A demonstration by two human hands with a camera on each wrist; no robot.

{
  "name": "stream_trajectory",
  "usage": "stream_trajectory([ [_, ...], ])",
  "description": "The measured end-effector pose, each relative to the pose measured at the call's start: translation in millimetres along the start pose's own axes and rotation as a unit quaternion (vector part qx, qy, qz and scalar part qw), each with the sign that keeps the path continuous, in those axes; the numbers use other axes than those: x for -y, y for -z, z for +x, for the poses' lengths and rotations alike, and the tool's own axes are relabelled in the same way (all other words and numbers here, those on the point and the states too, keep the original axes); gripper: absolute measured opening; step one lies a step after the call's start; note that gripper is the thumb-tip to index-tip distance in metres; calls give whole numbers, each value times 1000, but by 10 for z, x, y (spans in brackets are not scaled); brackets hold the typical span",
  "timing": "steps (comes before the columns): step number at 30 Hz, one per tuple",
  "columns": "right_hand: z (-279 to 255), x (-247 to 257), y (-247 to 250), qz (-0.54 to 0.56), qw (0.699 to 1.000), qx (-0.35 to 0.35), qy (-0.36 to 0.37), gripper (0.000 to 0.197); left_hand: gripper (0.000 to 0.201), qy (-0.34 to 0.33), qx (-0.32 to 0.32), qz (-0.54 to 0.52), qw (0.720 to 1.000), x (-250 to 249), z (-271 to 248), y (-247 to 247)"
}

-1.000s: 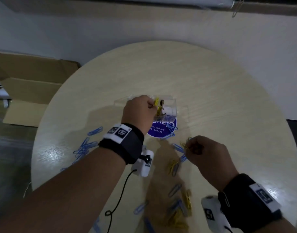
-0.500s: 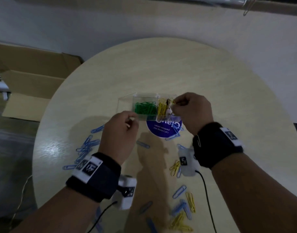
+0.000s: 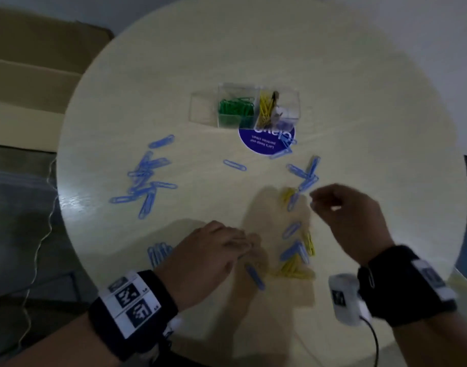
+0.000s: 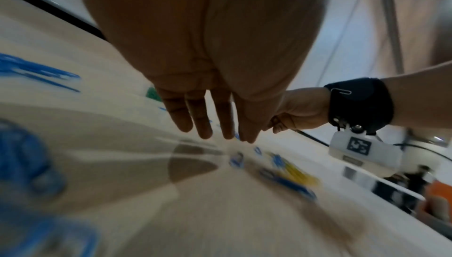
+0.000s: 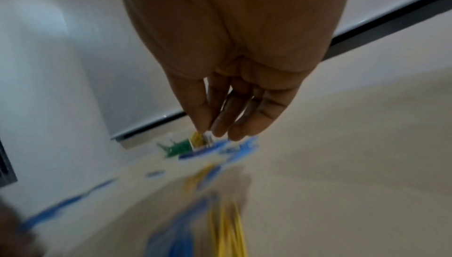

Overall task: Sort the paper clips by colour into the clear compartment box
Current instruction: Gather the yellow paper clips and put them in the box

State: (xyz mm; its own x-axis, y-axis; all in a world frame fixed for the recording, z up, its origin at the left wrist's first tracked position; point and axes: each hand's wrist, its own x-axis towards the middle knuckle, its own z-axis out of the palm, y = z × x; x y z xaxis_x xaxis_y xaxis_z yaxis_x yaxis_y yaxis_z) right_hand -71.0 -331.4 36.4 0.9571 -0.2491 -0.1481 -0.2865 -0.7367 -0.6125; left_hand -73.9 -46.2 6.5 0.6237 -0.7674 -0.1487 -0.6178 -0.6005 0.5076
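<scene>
The clear compartment box (image 3: 200, 107) stands at the middle back of the round table (image 3: 359, 128). It holds green clips (image 3: 236, 108) in one compartment and yellow clips (image 3: 265, 108) in the one to their right. Loose blue clips (image 3: 147, 178) lie at the left. Mixed yellow clips (image 3: 293, 268) and blue clips (image 3: 292, 229) lie between my hands. My left hand (image 3: 249, 247) hovers low over the near table with straight fingers (image 4: 203, 122), holding nothing. My right hand (image 3: 314, 200) hangs loosely curled beside a yellow clip cluster (image 3: 288, 194); its fingers (image 5: 244, 118) show nothing held.
A round blue sticker (image 3: 266, 140) lies just in front of the box, with blue clips at its right edge. Another bunch of blue clips (image 3: 158, 251) lies left of my left wrist. Cardboard boxes (image 3: 28, 62) sit on the floor beyond the table's left edge.
Both hands have pulled back from the box to the near pile of clips. The right hand left the yellow compartment. The view has tilted down and closer.
</scene>
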Motion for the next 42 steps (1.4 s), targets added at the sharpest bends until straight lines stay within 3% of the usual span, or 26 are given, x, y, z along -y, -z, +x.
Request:
stream_trajectory([
  [3, -498, -308, -212, -24, 1000, 17, 0, 23, 35, -26, 15, 49, 998, -73, -127, -124],
  [6, -709, -430, -348, -68, 996, 34, 48, 29, 35, 0, -7, 62, 998, -76, -178, -110],
  [10, -646, -401, -401, -91, 991, 64, 78, 28, 33, 60, -50, 82, 994, -36, -179, -28],
  [14, -472, -288, -457, -70, 994, 67, 57, 25, 29, 140, -79, 79, 984, 143, -194, 84],
  [19, -370, -131, -456, -46, 987, 86, 131, 38, 31, 155, -132, 101, 974, 310, -154, 177],
  [21, -385, -179, -360, 3, 995, 40, 94, 40, 28, 171, -145, 122, 967, 256, -133, 211],
  [24, -513, -347, -202, 25, 999, -15, 29, 28, 27, 97, -141, 77, 982, -8, -93, 128],
  [26, -631, -454, -157, -4, 1000, 9, 17, 23, 28, -1, -89, 42, 995, -256, -89, -30],
  [28, -756, -480, -159, -22, 998, 59, 30, 21, 25, -55, -24, 42, 997, -409, -132, -225],
  [30, -859, -428, -188, -70, 988, 96, 99, 17, 23, -46, 7, 47, 998, -437, -190, -323],
  [32, -902, -401, -233, -107, 976, 95, 163, 9, 20, -26, -10, 40, 999, -383, -235, -316],
  [34, -869, -427, -258, -102, 981, 84, 140, 7, 15, -1, -33, 48, 998, -304, -259, -244],
  [37, -795, -505, -248, -84, 992, 50, 85, 18, 12, 44, -67, 82, 993, -176, -215, -107],
  [42, -763, -395, -214, -121, 966, 105, 201, 43, 28, -1, -116, 70, 991, -175, 348, -15],
])
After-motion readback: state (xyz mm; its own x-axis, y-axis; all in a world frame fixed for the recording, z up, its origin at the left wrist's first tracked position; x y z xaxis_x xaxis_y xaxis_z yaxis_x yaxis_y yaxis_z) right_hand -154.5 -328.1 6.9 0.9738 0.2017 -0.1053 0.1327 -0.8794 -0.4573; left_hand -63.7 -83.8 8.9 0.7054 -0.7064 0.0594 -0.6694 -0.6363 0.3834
